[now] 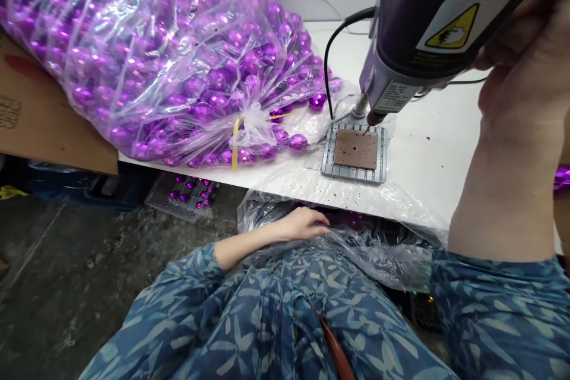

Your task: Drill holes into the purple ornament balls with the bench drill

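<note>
My right hand (529,53) is raised at the top right, fingers wrapped round the top of a grey machine head (427,18) with a yellow warning label. Its tip hangs just above a brown square pad on a small metal plate (355,154) on the white table. My left hand (305,224) rests low in my lap on a crumpled clear plastic bag (356,243) under the table edge. Its fingers curl on the plastic; whether they grip anything I cannot see.
A large clear bag of shiny purple balls (169,53) fills the table's left side, lying partly on a cardboard sheet (40,119). A black cable (329,65) loops from the machine. A clear tray with purple balls (187,193) lies on the grey floor.
</note>
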The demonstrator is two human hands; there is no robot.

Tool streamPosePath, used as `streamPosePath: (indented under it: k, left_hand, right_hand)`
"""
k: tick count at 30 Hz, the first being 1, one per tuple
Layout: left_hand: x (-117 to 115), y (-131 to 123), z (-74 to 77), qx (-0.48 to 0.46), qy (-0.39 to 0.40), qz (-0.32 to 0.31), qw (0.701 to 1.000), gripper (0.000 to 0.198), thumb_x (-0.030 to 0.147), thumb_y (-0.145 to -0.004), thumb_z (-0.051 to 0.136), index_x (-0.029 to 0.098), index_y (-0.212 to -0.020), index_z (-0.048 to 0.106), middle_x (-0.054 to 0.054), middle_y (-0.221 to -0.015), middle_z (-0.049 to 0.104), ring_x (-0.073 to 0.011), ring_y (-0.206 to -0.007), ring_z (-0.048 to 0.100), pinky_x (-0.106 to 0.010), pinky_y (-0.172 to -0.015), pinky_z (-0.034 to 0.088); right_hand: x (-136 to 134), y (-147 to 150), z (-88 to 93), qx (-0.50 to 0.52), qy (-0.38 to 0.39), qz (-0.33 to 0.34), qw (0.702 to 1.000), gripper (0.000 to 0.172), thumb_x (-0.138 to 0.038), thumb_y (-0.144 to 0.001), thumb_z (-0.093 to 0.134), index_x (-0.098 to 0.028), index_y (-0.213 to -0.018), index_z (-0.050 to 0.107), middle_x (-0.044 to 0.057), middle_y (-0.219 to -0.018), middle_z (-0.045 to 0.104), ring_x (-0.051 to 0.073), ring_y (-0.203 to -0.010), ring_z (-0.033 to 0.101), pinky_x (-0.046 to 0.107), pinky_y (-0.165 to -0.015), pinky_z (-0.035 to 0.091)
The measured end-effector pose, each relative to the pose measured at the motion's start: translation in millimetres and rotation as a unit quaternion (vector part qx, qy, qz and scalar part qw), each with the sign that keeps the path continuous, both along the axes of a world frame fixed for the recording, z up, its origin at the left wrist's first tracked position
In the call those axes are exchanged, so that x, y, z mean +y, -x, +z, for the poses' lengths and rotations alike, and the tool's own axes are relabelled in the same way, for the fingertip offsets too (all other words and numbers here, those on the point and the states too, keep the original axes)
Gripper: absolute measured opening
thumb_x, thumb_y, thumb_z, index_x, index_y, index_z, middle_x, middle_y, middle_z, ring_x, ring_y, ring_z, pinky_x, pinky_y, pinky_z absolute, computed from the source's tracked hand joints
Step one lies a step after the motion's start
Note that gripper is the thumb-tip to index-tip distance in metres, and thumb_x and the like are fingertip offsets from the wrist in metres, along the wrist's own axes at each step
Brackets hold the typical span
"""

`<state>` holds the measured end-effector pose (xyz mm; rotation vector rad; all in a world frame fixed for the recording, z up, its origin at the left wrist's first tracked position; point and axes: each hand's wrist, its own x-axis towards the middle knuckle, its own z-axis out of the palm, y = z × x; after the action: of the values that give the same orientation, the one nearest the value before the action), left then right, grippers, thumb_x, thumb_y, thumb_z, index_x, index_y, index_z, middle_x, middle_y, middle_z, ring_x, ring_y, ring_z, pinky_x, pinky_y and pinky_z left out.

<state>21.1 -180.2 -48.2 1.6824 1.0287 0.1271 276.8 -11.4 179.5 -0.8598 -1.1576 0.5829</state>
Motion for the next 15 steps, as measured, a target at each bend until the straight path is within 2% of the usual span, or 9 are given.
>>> streamPosePath:
  k: [1, 3, 5, 7, 8, 10, 13, 15]
  left_hand:
    - [15, 5, 18.4, -0.048, -0.019, 0.004, 0.999, 0.026, 0.043, -0.098, 0.070, 0.027, -0.115, 0.080, -0.007, -0.113, 0.084, -0.0266, -0.103, 0.080, -0.041, -0.099, 0.062]
    - [59, 14, 46.8, -0.098, -0.105, 0.087, 0.986, 0.032, 0.042, -0.105, 0.057, 0.024, -0.121, 0.078, -0.008, -0.107, 0.083, -0.0234, -0.093, 0.077, -0.040, -0.088, 0.063]
    - [114, 18, 59.8, -0.078, -0.231, 0.177, 0.954, 0.029, 0.028, -0.103, 0.055, 0.021, -0.121, 0.076, -0.010, -0.107, 0.081, -0.0245, -0.095, 0.075, -0.042, -0.090, 0.062]
    - [172, 16, 59.3, -0.010, -0.330, 0.210, 0.920, 0.032, 0.010, -0.093, 0.054, 0.018, -0.112, 0.078, -0.012, -0.111, 0.080, -0.0281, -0.104, 0.073, -0.049, -0.103, 0.057]
    - [198, 12, 55.8, 0.041, -0.353, 0.215, 0.910, 0.035, 0.004, -0.089, 0.053, 0.017, -0.110, 0.078, -0.014, -0.113, 0.079, -0.0314, -0.110, 0.073, -0.052, -0.109, 0.054]
    - [242, 2, 46.0, 0.130, -0.370, 0.207, 0.896, 0.045, -0.003, -0.085, 0.051, 0.014, -0.118, 0.077, -0.019, -0.122, 0.076, -0.0378, -0.120, 0.070, -0.058, -0.113, 0.050]
    - [284, -16, 29.6, 0.164, -0.362, 0.185, 0.899, 0.049, 0.000, -0.086, 0.057, 0.018, -0.129, 0.074, -0.020, -0.131, 0.073, -0.0408, -0.123, 0.070, -0.061, -0.111, 0.052]
    - [300, -25, 18.7, 0.085, -0.374, 0.192, 0.903, 0.037, 0.005, -0.086, 0.065, 0.021, -0.117, 0.078, -0.016, -0.123, 0.075, -0.0397, -0.120, 0.072, -0.060, -0.112, 0.052]
  right_hand:
    - [2, 0, -1.2, 0.013, -0.013, -0.013, 1.000, 0.051, -0.028, -0.101, 0.058, -0.017, -0.054, 0.040, -0.004, -0.051, 0.041, 0.002, -0.036, 0.037, 0.023, -0.036, 0.020]
    - [7, -1, -4.4, 0.021, -0.030, -0.024, 0.999, 0.054, -0.033, -0.096, 0.066, -0.018, -0.051, 0.040, -0.004, -0.047, 0.037, 0.004, -0.036, 0.036, 0.025, -0.035, 0.019]
    - [9, -3, -6.8, 0.019, -0.055, -0.028, 0.998, 0.054, -0.041, -0.088, 0.074, -0.019, -0.052, 0.041, -0.004, -0.046, 0.038, 0.003, -0.036, 0.035, 0.025, -0.035, 0.018]
    - [10, -4, -7.3, 0.022, -0.085, -0.025, 0.996, 0.055, -0.047, -0.080, 0.081, -0.020, -0.052, 0.042, -0.004, -0.045, 0.039, 0.004, -0.036, 0.032, 0.026, -0.034, 0.016]
    - [10, -4, -6.8, 0.024, -0.097, -0.023, 0.995, 0.056, -0.049, -0.077, 0.083, -0.021, -0.051, 0.043, -0.004, -0.044, 0.039, 0.005, -0.035, 0.031, 0.026, -0.033, 0.015]
    - [9, -4, -5.3, 0.023, -0.108, -0.017, 0.994, 0.058, -0.055, -0.072, 0.086, -0.020, -0.049, 0.046, -0.004, -0.042, 0.037, 0.006, -0.033, 0.028, 0.028, -0.031, 0.013]
    - [9, -4, -4.3, 0.017, -0.109, -0.014, 0.994, 0.060, -0.061, -0.069, 0.088, -0.019, -0.048, 0.052, -0.004, -0.040, 0.038, 0.007, -0.030, 0.027, 0.029, -0.028, 0.012]
    - [10, -6, -5.3, 0.017, -0.112, -0.017, 0.993, 0.063, -0.062, -0.070, 0.088, -0.017, -0.048, 0.050, -0.004, -0.039, 0.037, 0.006, -0.029, 0.028, 0.025, -0.029, 0.012]
